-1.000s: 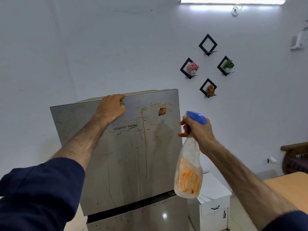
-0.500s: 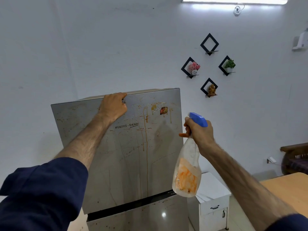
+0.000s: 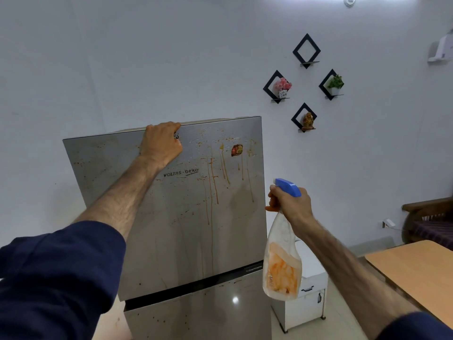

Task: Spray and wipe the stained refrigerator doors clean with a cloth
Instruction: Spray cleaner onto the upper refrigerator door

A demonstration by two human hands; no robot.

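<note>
The steel refrigerator's upper door (image 3: 171, 229) is streaked with orange-brown drips and specks, and fine droplets sit near a small round sticker (image 3: 236, 150). My left hand (image 3: 161, 143) presses against the door's top edge with curled fingers; a small scrap of cloth (image 3: 176, 136) peeks out beside them. To the right of the door, my right hand (image 3: 290, 204) grips the neck of a clear spray bottle (image 3: 282, 268) with a blue trigger head and an orange label, nozzle pointing at the door. The lower door (image 3: 196, 317) has scattered specks.
A white low cabinet (image 3: 307, 293) stands right of the fridge, behind the bottle. A wooden table (image 3: 414, 268) fills the lower right, with dark seating (image 3: 431, 224) beyond it. Black diamond wall shelves (image 3: 306, 51) hang above.
More orange streaks now run down the upper door below the sticker, and droplets speckle its top. My left hand stays at the top edge; the bottle has barely shifted.
</note>
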